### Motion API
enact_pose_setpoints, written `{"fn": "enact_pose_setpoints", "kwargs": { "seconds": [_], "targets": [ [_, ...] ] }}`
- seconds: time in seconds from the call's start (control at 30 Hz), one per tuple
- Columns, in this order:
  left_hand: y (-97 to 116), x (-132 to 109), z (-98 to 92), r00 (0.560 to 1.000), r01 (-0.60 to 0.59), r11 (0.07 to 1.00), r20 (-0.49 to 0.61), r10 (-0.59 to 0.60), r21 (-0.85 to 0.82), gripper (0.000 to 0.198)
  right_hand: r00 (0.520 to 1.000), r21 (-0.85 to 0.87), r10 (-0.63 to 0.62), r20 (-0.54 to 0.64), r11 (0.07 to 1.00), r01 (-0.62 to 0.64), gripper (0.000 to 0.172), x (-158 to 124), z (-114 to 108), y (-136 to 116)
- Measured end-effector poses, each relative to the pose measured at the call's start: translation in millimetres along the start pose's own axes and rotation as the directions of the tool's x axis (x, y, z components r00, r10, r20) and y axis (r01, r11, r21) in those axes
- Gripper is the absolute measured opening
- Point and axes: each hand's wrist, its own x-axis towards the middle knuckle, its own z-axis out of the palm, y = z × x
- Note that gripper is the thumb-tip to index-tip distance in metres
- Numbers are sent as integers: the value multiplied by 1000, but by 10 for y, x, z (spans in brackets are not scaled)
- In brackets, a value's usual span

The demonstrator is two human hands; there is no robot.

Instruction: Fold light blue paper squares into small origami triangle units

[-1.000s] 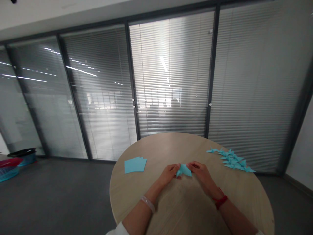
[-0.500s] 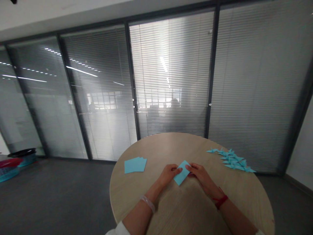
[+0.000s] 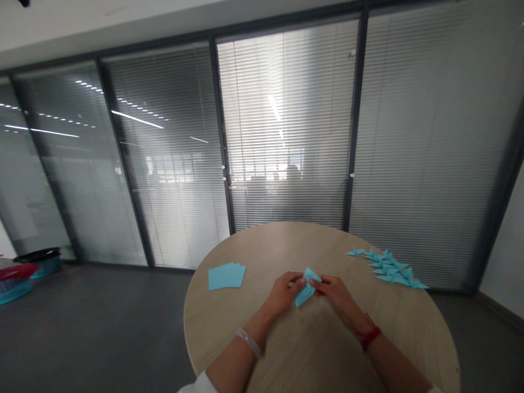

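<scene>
A small piece of light-blue origami paper (image 3: 303,296), partly folded, is held just above the table between both hands. My left hand (image 3: 285,289) grips its left side, thumb on top and fingers bent. On the other side, my right hand (image 3: 331,287) pinches the paper with its thumb on the upper face; the fingers beneath are partly hidden. A few flat sheets of blue paper (image 3: 226,277) lie stacked to the left of my left hand. Off to the right, several folded blue paper cranes (image 3: 391,268) sit in a cluster.
The round wooden table (image 3: 282,240) carries all the paper, and its curved edge runs near the cranes. Behind it stands a glass partition with blinds (image 3: 286,125). A red and blue basket (image 3: 16,278) and a black-rimmed one (image 3: 45,262) rest on the floor at far left.
The paper in my hands has been bent along its middle and looks narrower, with a raised fold. Both thumbs have shifted slightly; the stack and cranes stay put.
</scene>
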Motion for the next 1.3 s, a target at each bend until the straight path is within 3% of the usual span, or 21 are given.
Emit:
{"fn": "enact_pose_setpoints", "kwargs": {
  "seconds": [0.17,0.3,0.53,0.7,1.07,1.3],
  "targets": [
    [48,-5,39,988,70,997,141,-66,-28,51,999,-110,-41,-34,993,37,45,40,-7,25],
    [35,30,41,978,123,962,196,-75,-245,56,993,-143,-105,-59,985,96,45,43,-15,25],
    [5,37,13,968,250,810,132,-212,-530,53,987,-104,-131,-91,987,121,42,23,-23,12],
    [47,43,18,956,264,672,94,-279,-692,54,976,-14,-175,-131,984,175,42,78,-44,107],
    [83,39,-11,964,241,579,122,-236,-779,49,990,265,-143,-12,954,141,54,108,-6,178],
    [32,56,-3,951,266,576,112,-289,-773,42,984,255,-180,-11,951,177,45,126,-37,210]
  ]
}}
